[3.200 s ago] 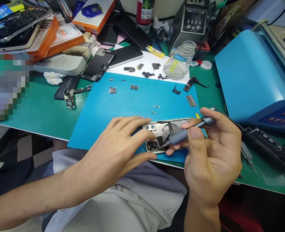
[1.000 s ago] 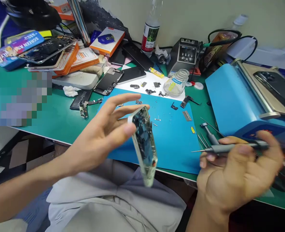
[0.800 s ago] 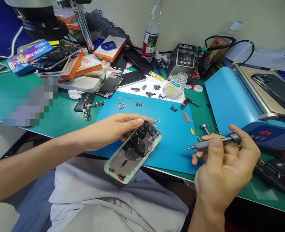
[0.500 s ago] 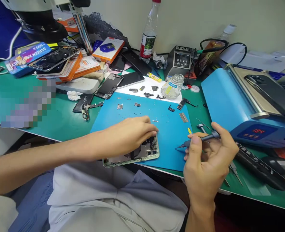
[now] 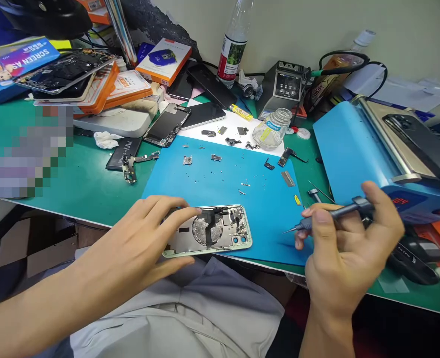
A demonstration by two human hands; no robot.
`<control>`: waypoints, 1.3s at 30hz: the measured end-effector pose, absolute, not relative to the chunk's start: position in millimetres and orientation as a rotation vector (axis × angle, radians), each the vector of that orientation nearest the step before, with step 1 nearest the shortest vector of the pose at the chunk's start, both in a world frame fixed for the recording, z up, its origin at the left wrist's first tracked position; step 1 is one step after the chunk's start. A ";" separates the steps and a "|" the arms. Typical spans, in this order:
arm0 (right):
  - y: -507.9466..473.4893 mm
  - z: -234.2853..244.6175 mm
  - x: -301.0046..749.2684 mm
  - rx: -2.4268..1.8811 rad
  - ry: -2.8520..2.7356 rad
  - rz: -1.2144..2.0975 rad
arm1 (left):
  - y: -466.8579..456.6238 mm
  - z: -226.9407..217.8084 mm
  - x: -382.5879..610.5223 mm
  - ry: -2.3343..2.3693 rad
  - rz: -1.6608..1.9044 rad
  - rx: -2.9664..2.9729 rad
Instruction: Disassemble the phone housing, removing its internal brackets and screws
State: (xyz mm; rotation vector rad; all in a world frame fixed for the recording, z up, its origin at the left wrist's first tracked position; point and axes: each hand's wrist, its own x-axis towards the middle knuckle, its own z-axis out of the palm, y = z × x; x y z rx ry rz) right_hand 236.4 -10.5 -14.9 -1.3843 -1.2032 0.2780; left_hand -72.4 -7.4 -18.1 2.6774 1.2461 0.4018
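Note:
A phone's opened back housing (image 5: 182, 241) lies on the blue mat (image 5: 272, 199) near the desk's front edge, with a dark flex cable across its round coil. My left hand (image 5: 148, 228) spans its left end, fingers apart, thumb along the near edge and forefinger over the far edge. Whether they press on it I cannot tell. My right hand (image 5: 350, 258) holds a thin precision screwdriver (image 5: 339, 213) aslant, its tip pointing left just above the mat. Tiny screws and two small metal strips (image 5: 241, 192) lie beyond the housing.
A glass jar (image 5: 274, 129) stands behind the mat among small phone parts. At the right is a blue heating plate (image 5: 339, 144) with a phone on top. Stacked boxes (image 5: 130, 89) and a loose screen (image 5: 169, 124) lie at the back left, a bottle (image 5: 232, 59) by the wall.
My left hand has drawn back leftward from the housing's camera end, and its fingers have spread. A second metal strip now shows on the mat. The view has shifted slightly; the screwdriver stays in my right hand.

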 end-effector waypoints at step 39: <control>-19.9 5.0 246.3 -1.492 -1.393 0.355 | 17.8 -56.5 -93.4 1.047 0.592 2.495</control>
